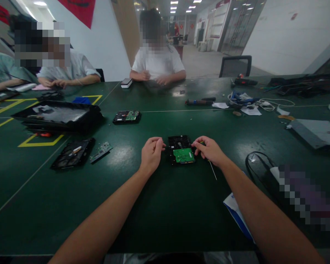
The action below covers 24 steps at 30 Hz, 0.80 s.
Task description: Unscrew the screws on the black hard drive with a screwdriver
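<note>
A hard drive (178,141) lies on the green table in front of me, its green circuit board (183,155) facing up at the near end. By the drive's left edge is my left hand (152,153), thumb and fingers pressed together; whatever they may pinch is hidden. My right hand (209,149) is closed around a screwdriver (213,171), whose thin metal shaft points back toward me. The thumb and index fingertips of that hand come to the drive's right edge; whether they touch it I cannot tell.
To the left lie a black drive casing (73,153), a loose circuit board (101,151) and stacked black trays (57,113). Another hard drive (127,117) sits farther back. A grey metal box (316,132) and cables (243,98) are at right. Several people sit across the table.
</note>
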Motion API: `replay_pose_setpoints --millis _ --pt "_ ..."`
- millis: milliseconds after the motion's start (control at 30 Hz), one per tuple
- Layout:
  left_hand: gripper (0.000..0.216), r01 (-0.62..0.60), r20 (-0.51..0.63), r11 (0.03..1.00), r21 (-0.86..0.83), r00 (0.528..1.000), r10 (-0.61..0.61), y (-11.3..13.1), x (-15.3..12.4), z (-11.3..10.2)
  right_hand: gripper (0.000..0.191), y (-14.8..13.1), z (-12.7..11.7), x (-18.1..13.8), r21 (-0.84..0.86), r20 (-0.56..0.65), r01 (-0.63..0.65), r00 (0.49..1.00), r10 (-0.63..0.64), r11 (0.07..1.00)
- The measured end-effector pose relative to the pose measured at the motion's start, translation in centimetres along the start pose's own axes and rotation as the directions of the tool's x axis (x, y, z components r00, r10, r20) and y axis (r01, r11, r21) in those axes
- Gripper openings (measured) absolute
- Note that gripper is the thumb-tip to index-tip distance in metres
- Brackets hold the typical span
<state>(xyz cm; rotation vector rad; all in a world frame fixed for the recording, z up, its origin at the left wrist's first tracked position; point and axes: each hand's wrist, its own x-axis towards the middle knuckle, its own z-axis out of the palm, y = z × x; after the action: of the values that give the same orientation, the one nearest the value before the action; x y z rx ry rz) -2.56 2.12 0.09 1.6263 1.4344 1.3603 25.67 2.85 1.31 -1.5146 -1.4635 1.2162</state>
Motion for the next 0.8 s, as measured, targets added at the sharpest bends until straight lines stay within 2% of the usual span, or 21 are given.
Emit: replay_pose_setpoints --millis 67,233,500,633,700,800 --pt "0.019 -0.038 -0.062 0.999 0.019 0.997 0.040 -0.41 0.15 0.02 0.021 0.11 -0.02 0.02 0.005 -0.001 -0.003 1.000 0.003 1.000" --pt "0.038 -0.104 -0.125 0.981 0.161 0.984 0.125 -0.66 0.29 -0.24 0.020 0.41 -0.07 0.05 0.006 -0.002 -0.010 1.000 0.010 1.000" --pt "0.019 -0.031 -0.060 0.999 0.024 0.998 0.033 0.07 -0.03 -0.39 0.019 0.18 -0.11 -0.15 -0.005 -0.007 -0.001 1.000 0.001 1.000" --pt "0.015 0.000 0.001 1.000 0.018 1.000 0.000 -0.05 -0.17 -0.19 0.020 0.35 -0.12 -0.18 -0.030 -0.010 0.001 1.000 -0.001 1.000" --pt "0.015 -0.042 -0.006 0.997 0.063 0.999 0.042 -0.26 -0.13 0.06 0.019 0.45 -0.13 -0.22 -0.041 -0.014 -0.010 1.000 0.010 0.999" --pt "0.015 -0.181 -0.009 0.970 0.164 0.983 0.185 -0.50 -0.01 0.39 0.020 0.55 -0.18 -0.27 -0.054 -0.028 -0.023 0.999 0.021 0.998"
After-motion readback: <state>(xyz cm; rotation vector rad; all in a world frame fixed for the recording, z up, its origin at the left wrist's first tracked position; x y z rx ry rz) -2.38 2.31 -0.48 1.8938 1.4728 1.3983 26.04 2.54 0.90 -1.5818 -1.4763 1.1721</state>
